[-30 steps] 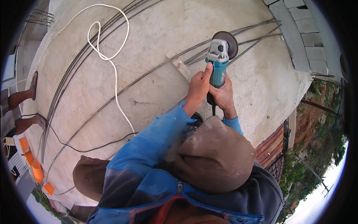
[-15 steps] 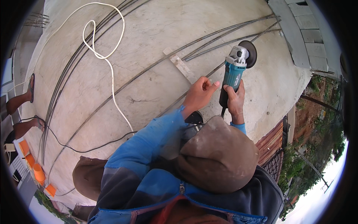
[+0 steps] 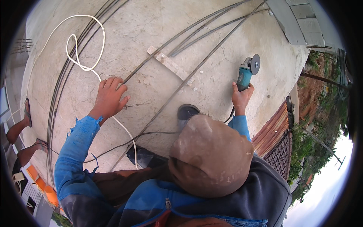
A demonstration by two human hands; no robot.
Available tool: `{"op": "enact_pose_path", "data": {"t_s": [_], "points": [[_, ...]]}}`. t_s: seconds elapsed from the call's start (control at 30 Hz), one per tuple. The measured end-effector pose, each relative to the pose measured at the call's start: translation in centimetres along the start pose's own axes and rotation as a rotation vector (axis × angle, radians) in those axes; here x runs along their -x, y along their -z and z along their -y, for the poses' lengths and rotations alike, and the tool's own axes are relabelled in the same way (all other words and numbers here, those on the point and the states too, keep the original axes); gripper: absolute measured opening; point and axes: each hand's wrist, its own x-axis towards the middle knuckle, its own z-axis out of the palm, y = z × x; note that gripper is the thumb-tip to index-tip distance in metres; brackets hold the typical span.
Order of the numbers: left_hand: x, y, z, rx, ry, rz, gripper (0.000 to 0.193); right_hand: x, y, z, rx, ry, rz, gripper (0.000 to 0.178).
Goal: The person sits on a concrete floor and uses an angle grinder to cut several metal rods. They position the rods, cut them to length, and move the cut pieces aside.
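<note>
My right hand (image 3: 242, 97) is wrapped round the body of a teal and black angle grinder (image 3: 245, 77). The grinder's dark disc (image 3: 255, 64) stands at its far end, held above the concrete, and a black cord runs back from its rear. Off to the left, my left hand (image 3: 109, 97) is over a long steel rebar rod (image 3: 141, 65), with fingers bent a little and thumb apart. Whether the fingertips touch the rod I cannot tell. A second rebar rod (image 3: 207, 56) crosses a flat wooden strip (image 3: 170, 64) on the slab.
A white cable (image 3: 101, 41) loops over the concrete floor (image 3: 151, 22). More rebar (image 3: 56, 89) lies at the left, near another person's sandalled feet (image 3: 27, 109). My boot (image 3: 188, 112) is ahead of my knee. Rusty roofing sheets (image 3: 270, 130) lie beyond the slab's right edge.
My left hand has swung left and down from beside the grinder to the rebar rod. The grinder, in my right hand, has lowered and moved slightly right. The view has shifted, showing my boot more.
</note>
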Motion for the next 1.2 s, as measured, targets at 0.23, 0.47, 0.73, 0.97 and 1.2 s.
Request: {"op": "enact_pose_path", "data": {"t_s": [0.23,0.47,0.73,0.97,1.2], "points": [[1.5,-2.8,-2.4,0.058,0.179,-0.008,0.052,0.4,0.0,0.6,0.103,-0.045,0.042,0.101],[-1.3,-4.8,-4.4,0.059,0.149,0.031,0.065,-0.6,-0.2,-1.2,0.104,-0.042,0.12,0.104],[-2.1,-6.2,-7.5,0.065,0.117,0.041,0.065,0.7,-0.6,-1.8,0.096,0.1,0.094,0.108],[-2.2,-8.2,-8.1,0.108,0.08,0.027,0.065,1.6,0.3,-0.4,0.116,0.096,0.029,0.108],[-4.1,-8.0,-9.7,0.177,0.099,-0.009,0.066,4.7,-0.1,2.9,0.023,0.647,0.091,0.051]]}}
